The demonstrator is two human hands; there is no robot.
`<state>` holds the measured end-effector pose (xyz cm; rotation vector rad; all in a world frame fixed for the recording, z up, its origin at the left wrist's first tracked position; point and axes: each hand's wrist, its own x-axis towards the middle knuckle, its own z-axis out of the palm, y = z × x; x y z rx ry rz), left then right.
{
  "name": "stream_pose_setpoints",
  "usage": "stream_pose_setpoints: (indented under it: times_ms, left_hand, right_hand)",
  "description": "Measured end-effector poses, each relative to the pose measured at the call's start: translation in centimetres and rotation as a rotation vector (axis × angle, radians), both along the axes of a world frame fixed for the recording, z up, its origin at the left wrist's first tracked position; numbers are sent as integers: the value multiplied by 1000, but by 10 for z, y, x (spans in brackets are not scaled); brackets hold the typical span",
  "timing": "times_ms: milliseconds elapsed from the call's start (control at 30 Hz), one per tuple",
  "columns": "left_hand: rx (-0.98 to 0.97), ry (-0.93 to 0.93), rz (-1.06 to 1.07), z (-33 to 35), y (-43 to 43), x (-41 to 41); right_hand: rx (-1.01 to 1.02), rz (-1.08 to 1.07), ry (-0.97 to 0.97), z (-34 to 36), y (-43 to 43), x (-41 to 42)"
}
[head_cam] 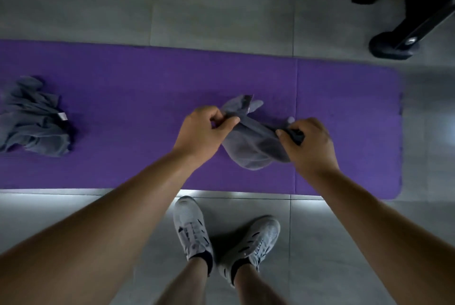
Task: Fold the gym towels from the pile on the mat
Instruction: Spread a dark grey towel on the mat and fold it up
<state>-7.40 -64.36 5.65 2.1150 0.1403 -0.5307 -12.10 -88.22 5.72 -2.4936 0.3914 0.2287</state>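
Observation:
A crumpled grey gym towel (253, 147) hangs bunched between both hands above the purple mat (138, 97). My left hand (202, 132) pinches its upper edge on the left. My right hand (310, 144) grips the other end, fingers curled round the cloth. The towel's lower part sags in a rounded fold. A pile of grey towels (32, 117) lies heaped at the mat's far left, a small white label showing on it.
My two feet in light grey sneakers (192, 226) stand on the grey tiled floor just in front of the mat. A black machine base (394, 46) and dark frame occupy the top right corner, beyond the mat.

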Motion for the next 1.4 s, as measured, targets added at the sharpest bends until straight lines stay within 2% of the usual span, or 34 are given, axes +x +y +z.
stream_pose_setpoints:
  times_ms: [167,333,433,533,633,733,800,867,933,1000,1067,1133,1267,1333,1400]
  left_hand:
    - [191,18,-123,-130,-11,-16]
    - [344,177,-214,-236,-3,-36]
    - [488,267,-269,-277,0,-45]
    - [623,46,-213,-295,-6,-34]
    - [555,-29,-177,-305,-15,-9]
    - [392,76,-214,-313,-22,14]
    - [425,107,-298,-316,-19,21]
    - [449,143,-348,-313,-12,23]
    - [477,176,-368,-303,-9,23]
    - [505,134,-375,-288,-15,22]
    - [385,47,-368,-271,-34,21]
    - [126,51,-331,-252,-64,16]
    - [-391,148,-241,-211,-116,9]
    - [-476,134,-237,-196,-121,11]
    - [-515,116,-147,-184,-115,13]
  right_hand:
    - [-35,70,156,-128,-15,-11]
    - [-276,211,380,-236,-20,-44]
    - [-106,173,417,-264,-33,-50]
    - [-86,107,172,-270,-61,-27]
    - [-183,177,0,-284,-94,20]
    - [-137,170,193,-297,-110,59]
    - [-132,308,338,-304,-111,73]
    - [-178,477,403,-304,-111,83]
    - [-199,545,487,-292,-110,90]
    - [-169,585,579,-274,-110,93]
    - [-122,574,589,-253,-108,93]
    - [-41,504,538,-228,-103,92]
    - [321,365,432,-171,-89,87]
    - [445,321,389,-147,-83,86]
    - [566,248,348,-134,-77,84]
